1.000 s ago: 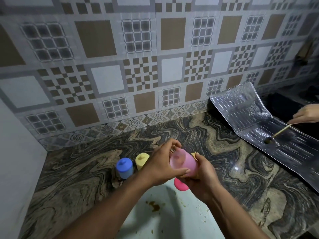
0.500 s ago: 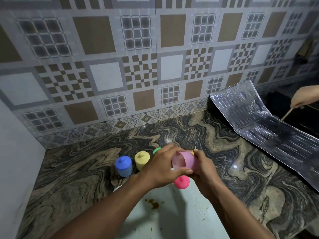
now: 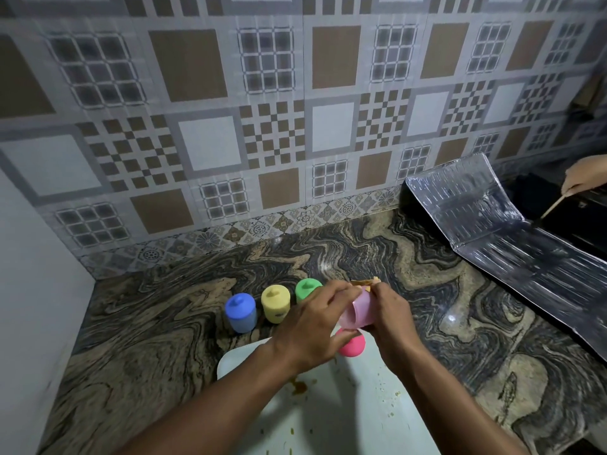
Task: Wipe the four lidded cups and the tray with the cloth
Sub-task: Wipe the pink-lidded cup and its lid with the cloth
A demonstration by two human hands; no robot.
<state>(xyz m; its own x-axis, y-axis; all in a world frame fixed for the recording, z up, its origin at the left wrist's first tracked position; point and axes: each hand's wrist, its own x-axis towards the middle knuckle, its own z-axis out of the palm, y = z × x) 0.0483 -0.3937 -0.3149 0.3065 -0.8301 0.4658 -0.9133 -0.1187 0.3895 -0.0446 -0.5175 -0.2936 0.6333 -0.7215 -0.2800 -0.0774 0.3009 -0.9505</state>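
Pink translucent plastic cup (image 3: pixel 356 315) is held in the air above the far end of the pale white plastic tray (image 3: pixel 243 359), tipped on its side with its open mouth facing down and to the left, and its lid is off. The left hand (image 3: pixel 312 326) grips it from the left, fingers curled over the upper wall and thumb beneath near the rim. The right hand (image 3: pixel 391 318) wraps round the cup's closed end, and a small tan scrap of cloth (image 3: pixel 364 283) pokes out above the fingertips where the two hands meet; how much of the cloth lies inside the right palm cannot be told. Just below the cup, a round bright pink lid (image 3: pixel 351 346) sits on the tray, partly hidden by the left hand. The tray's surface carries a brown smear (image 3: pixel 299 387) and scattered crumbs. Beyond the tray, on the swirled black and beige stone countertop (image 3: pixel 147 323), three cups stand upright in a row with their knobbed lids on: a blue lidded cup (image 3: pixel 240 312) on the left, a yellow lidded cup (image 3: pixel 276 303) just beside it, and a green lidded cup (image 3: pixel 307 289) partly behind the left hand. Well apart to the right, a creased silver foil sheet (image 3: pixel 492 231) leans up against the patterned tile wall (image 3: pixel 262 126). At the far right edge another person's hand (image 3: pixel 588 175) pinches a thin wooden stick (image 3: pixel 551 206) pointing down toward the foil.
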